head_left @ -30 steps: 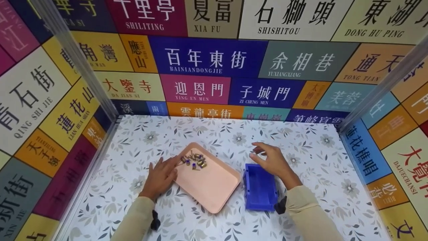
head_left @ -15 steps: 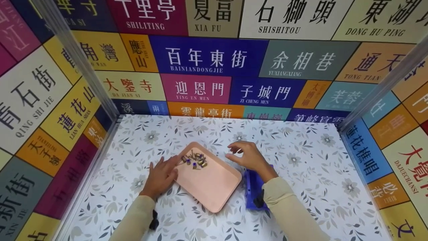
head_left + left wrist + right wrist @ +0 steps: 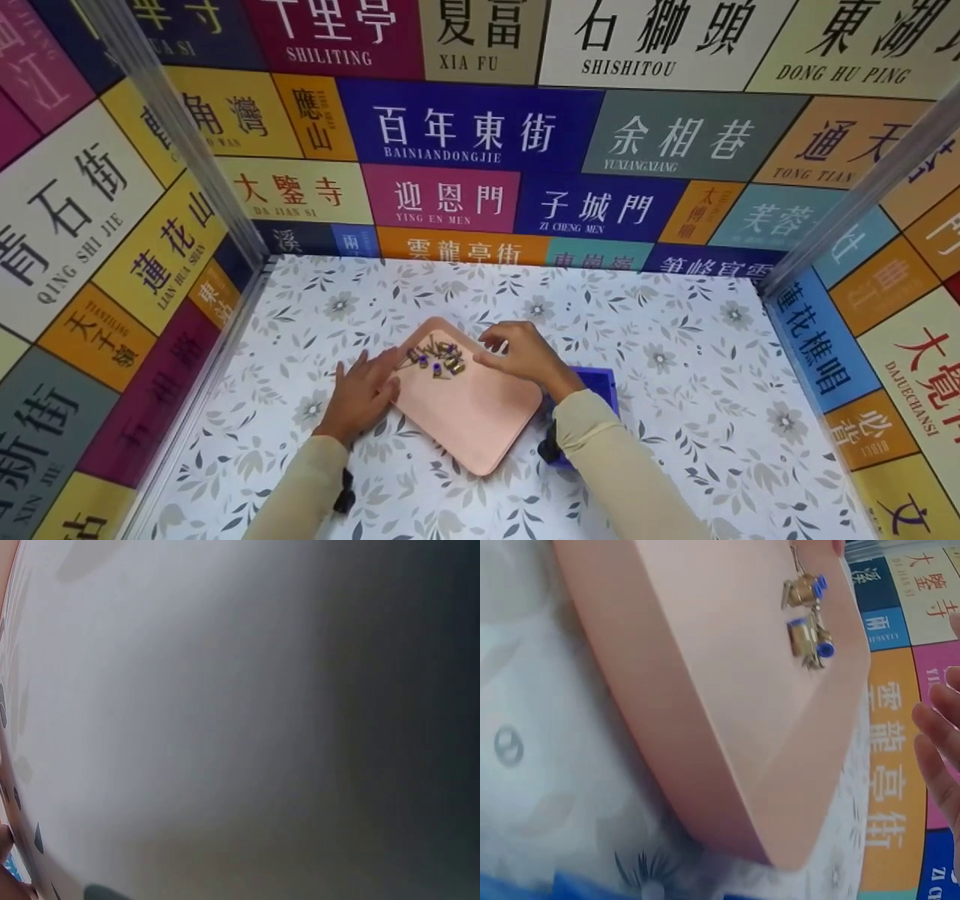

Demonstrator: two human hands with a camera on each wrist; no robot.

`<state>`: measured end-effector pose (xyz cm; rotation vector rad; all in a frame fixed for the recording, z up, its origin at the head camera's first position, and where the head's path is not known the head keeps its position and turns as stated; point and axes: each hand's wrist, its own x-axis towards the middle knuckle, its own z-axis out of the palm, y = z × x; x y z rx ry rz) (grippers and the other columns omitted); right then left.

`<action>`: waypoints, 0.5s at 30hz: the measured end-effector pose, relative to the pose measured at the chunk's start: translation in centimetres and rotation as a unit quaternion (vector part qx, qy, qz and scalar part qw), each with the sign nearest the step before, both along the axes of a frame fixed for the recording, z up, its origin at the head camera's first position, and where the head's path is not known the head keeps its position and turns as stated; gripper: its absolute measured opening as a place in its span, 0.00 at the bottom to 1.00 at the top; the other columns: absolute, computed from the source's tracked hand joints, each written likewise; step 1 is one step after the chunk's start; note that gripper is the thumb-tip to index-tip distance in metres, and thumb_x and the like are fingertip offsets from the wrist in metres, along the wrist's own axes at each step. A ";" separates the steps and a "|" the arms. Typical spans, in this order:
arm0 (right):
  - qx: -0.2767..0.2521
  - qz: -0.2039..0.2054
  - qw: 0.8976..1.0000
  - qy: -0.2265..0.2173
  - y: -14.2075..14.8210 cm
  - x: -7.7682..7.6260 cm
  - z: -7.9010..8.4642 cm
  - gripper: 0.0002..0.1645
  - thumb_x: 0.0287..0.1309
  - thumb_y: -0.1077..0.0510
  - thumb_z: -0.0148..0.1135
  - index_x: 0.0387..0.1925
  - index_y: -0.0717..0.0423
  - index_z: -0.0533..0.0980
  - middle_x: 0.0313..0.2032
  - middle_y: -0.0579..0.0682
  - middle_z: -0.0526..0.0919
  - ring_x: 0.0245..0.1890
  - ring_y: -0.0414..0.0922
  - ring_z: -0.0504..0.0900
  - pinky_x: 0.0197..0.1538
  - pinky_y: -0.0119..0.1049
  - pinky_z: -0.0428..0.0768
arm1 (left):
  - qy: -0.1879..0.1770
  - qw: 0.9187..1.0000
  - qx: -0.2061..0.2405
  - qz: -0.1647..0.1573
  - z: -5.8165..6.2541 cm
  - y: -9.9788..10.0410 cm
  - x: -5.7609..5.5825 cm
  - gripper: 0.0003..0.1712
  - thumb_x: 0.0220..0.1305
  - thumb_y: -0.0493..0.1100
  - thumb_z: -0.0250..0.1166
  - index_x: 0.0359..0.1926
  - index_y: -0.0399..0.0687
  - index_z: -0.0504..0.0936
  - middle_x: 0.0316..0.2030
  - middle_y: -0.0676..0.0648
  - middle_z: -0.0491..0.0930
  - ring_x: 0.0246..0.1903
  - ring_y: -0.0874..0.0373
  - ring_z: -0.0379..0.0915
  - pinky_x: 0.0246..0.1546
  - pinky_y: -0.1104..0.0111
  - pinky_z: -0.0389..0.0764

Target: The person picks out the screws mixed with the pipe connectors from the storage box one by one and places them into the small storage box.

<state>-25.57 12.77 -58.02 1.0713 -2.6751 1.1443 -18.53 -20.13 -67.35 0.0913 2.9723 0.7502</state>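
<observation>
A pink tray (image 3: 465, 424) lies at an angle on the table, with small brass fittings (image 3: 454, 366) with blue ends and thin screws (image 3: 433, 348) heaped in its far left part. My left hand (image 3: 364, 394) rests at the tray's left edge with its fingers extended; the left wrist view shows mostly blurred tablecloth. Over the tray's right rim is my right hand (image 3: 525, 356), loosely bent fingers spread from the thumb and nothing between them. From the right wrist, the fingers (image 3: 941, 742) show beyond the tray wall, apart from the brass fittings (image 3: 808, 641).
A blue plastic bin (image 3: 606, 386) stands right of the tray, partly hidden under the right forearm. White flowered cloth (image 3: 675, 322) covers the table. Panels with printed street names (image 3: 465, 124) rise at the back and both sides, with clear corner posts.
My right hand has moved left from above the blue bin to the tray's right rim, its forearm now covering much of the bin. The left hand and tray have stayed in place.
</observation>
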 end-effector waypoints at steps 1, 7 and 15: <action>0.000 0.004 1.000 0.000 -0.3 -0.1 -0.1 0.15 0.57 0.51 0.75 0.43 0.54 0.87 0.37 0.54 0.90 0.36 0.46 0.87 0.42 0.44 0.88 | 0.001 1.000 0.000 0.001 0.0 0.0 0.0 0.34 0.76 0.66 0.45 0.79 0.80 0.51 0.78 0.60 0.59 0.81 0.42 0.43 0.76 0.34 0.30; -0.024 0.017 0.999 -0.023 -1.5 -0.5 -0.8 0.15 0.56 0.54 0.76 0.42 0.58 0.87 0.36 0.56 0.90 0.35 0.50 0.87 0.41 0.52 0.87 | 0.018 1.000 -0.004 -0.005 -0.1 0.0 -0.1 0.34 0.76 0.65 0.47 0.79 0.79 0.53 0.77 0.58 0.62 0.80 0.40 0.46 0.75 0.31 0.34; -0.020 -0.001 0.999 -0.043 -2.9 -0.8 -1.9 0.16 0.55 0.52 0.77 0.41 0.58 0.88 0.33 0.51 0.89 0.33 0.47 0.86 0.39 0.40 0.87 | 0.013 1.000 -0.007 -0.008 -0.2 -0.1 -0.1 0.33 0.77 0.65 0.46 0.78 0.85 0.49 0.78 0.59 0.60 0.80 0.39 0.44 0.74 0.30 0.32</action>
